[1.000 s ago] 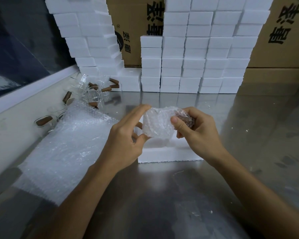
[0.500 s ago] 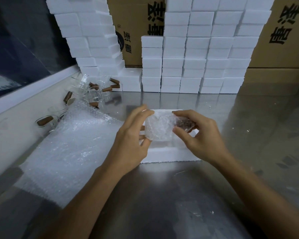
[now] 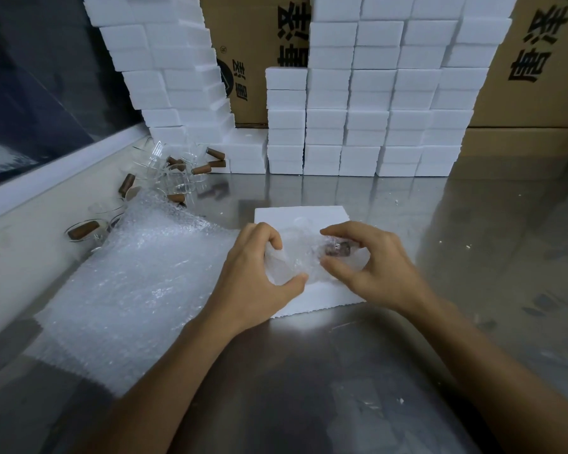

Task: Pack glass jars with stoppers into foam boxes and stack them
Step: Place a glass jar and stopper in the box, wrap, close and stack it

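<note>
A glass jar wrapped in bubble wrap (image 3: 300, 257) lies on its side on an open white foam box (image 3: 300, 216) in the middle of the steel table. Its brown stopper (image 3: 336, 249) shows through the wrap at the right end. My left hand (image 3: 253, 273) grips the left end of the bundle between thumb and curled fingers. At the stopper end my right hand (image 3: 371, 260) pinches the bundle with thumb and fingers. The lower part of the foam box is hidden behind both hands.
A stack of bubble wrap sheets (image 3: 135, 283) lies left of the box. Loose glass jars with brown stoppers (image 3: 177, 172) sit at the back left by the wall. Stacked white foam boxes (image 3: 368, 109) and cardboard cartons (image 3: 545, 60) line the back.
Both hands have lowered the wrapped jar from above the foam box down onto it. The bundle now lies flatter, with the stopper pointing right.
</note>
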A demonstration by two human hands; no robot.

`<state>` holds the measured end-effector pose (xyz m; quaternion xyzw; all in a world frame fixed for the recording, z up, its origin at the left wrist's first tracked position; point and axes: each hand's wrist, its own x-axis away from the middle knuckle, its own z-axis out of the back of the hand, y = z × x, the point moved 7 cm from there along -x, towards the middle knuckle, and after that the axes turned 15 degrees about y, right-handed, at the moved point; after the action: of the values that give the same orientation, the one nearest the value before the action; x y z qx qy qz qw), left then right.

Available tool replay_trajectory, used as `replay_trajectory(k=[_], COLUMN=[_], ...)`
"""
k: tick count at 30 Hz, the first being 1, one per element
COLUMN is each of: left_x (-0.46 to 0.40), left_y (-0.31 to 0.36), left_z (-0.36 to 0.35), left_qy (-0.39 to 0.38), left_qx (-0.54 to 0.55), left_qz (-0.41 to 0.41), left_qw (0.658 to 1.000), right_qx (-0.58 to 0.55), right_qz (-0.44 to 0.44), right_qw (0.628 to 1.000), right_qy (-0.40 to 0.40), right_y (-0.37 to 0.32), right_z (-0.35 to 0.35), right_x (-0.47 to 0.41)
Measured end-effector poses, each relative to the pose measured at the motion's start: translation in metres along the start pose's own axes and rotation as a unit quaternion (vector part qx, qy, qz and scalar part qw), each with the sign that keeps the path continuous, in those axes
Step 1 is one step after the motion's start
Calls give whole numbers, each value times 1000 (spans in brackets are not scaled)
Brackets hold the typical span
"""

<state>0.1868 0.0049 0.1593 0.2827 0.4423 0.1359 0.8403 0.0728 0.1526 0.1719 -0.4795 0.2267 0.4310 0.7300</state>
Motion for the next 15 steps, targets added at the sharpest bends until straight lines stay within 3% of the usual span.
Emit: replay_trajectory(k=[6, 15], left_x=[5, 2], left_y=[-1, -8], left_z=[-7, -6], left_qy=[-64, -44], left_qx=[-15, -26], left_qz=[19, 27], left_qw=[998, 998], right_qx=[-9, -87], right_qz=[-90, -184], right_qw=[996, 978], right_qy=[-8, 45], right_y=[27, 39], right_z=[-1, -7], right_x=[1, 7])
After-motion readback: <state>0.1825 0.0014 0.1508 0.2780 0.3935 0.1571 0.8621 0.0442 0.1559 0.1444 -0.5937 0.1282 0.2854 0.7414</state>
